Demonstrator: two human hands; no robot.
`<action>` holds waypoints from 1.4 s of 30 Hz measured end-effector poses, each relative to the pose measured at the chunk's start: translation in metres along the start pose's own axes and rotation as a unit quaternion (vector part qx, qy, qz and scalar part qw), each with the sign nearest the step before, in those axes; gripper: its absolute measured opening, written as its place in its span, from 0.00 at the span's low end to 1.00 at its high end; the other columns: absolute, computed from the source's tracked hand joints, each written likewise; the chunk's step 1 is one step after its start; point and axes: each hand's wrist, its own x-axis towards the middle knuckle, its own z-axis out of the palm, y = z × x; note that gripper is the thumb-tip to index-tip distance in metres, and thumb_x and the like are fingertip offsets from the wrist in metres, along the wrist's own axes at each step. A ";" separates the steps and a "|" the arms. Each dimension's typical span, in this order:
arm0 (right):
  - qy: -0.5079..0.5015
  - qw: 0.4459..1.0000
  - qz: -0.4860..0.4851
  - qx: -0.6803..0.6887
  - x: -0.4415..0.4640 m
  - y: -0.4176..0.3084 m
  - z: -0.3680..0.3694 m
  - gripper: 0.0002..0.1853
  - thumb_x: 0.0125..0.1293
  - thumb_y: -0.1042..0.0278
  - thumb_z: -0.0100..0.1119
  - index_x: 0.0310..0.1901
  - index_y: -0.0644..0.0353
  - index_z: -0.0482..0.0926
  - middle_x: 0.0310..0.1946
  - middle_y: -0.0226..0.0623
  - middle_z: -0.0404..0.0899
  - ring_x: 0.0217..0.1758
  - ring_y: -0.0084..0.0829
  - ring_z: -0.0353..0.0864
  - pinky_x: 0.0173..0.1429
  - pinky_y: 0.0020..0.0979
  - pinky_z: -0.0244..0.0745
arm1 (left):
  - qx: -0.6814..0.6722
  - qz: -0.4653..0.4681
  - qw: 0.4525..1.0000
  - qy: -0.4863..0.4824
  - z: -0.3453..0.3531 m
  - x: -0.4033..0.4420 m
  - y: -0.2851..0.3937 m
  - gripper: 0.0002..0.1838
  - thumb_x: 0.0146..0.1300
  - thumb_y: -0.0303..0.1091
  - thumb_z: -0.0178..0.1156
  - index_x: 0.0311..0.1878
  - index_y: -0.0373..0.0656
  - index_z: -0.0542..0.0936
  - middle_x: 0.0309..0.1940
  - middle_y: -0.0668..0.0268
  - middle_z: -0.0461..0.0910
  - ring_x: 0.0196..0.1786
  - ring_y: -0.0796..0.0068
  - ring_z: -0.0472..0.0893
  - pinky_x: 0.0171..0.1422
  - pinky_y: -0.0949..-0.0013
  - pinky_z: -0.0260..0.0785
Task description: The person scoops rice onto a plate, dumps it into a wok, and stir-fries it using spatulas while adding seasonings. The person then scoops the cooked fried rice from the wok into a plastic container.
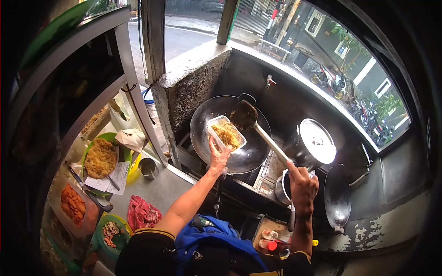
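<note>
My left hand (218, 157) grips a clear plastic food container (213, 120) from below and the near side, over a large wok (200, 124). Fried rice or chopped noodles (227, 135), orange-brown in colour, fills it; I cannot tell which. My right hand (301, 187) is wrapped round the long pale handle of a wok ladle (243, 116). The ladle's dark, stained head hangs over the wok's far side, close to the container's upper right edge. Only a few bits of food show on the wok's dark inner surface.
A lidded pot (317, 140) stands right of the wok, with a smaller pot (282, 191) near my right hand. Another wok (337, 198) leans farther right. On the left are an omelette (101, 158), a red cloth (142, 213) and a metal cup (148, 168). Red-capped jars (268, 244) sit below.
</note>
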 end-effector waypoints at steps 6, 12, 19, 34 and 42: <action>-0.129 0.989 0.020 0.075 0.028 0.025 0.046 0.23 0.59 0.63 0.64 0.58 0.45 0.78 0.42 0.40 0.82 0.45 0.44 0.82 0.51 0.43 0.73 | 0.019 -0.037 0.999 0.014 -0.044 -0.025 0.002 0.49 0.59 0.37 0.69 0.75 0.61 0.44 0.58 0.61 0.64 0.58 0.65 0.74 0.52 0.61 0.76; -0.364 0.930 -0.010 0.052 0.065 0.025 0.106 0.19 0.51 0.61 0.64 0.48 0.43 0.84 0.39 0.37 0.86 0.45 0.40 0.85 0.53 0.40 0.78 | -0.026 0.045 0.999 0.008 -0.069 -0.029 0.043 0.47 0.63 0.39 0.66 0.75 0.63 0.44 0.64 0.64 0.65 0.62 0.66 0.71 0.58 0.57 0.73; -0.296 0.937 0.022 0.182 0.036 -0.002 0.160 0.21 0.57 0.58 0.65 0.54 0.42 0.80 0.43 0.42 0.84 0.47 0.45 0.83 0.53 0.43 0.77 | 0.005 0.119 0.991 0.057 -0.106 -0.024 0.039 0.50 0.60 0.37 0.69 0.75 0.59 0.43 0.63 0.58 0.61 0.62 0.62 0.70 0.59 0.53 0.73; -0.146 0.980 -0.025 0.131 0.001 -0.001 0.004 0.22 0.57 0.66 0.67 0.55 0.42 0.81 0.31 0.30 0.79 0.33 0.34 0.77 0.41 0.35 0.65 | 0.013 0.023 1.000 0.007 -0.062 -0.025 0.017 0.49 0.60 0.36 0.68 0.75 0.60 0.43 0.62 0.58 0.61 0.57 0.61 0.74 0.51 0.61 0.75; -0.129 0.971 0.019 0.202 -0.007 0.001 0.003 0.23 0.58 0.67 0.67 0.56 0.45 0.80 0.32 0.33 0.79 0.31 0.37 0.78 0.41 0.37 0.67 | -0.049 -0.016 0.999 -0.013 -0.055 -0.022 0.011 0.52 0.60 0.36 0.69 0.76 0.63 0.41 0.65 0.60 0.59 0.62 0.62 0.70 0.60 0.54 0.71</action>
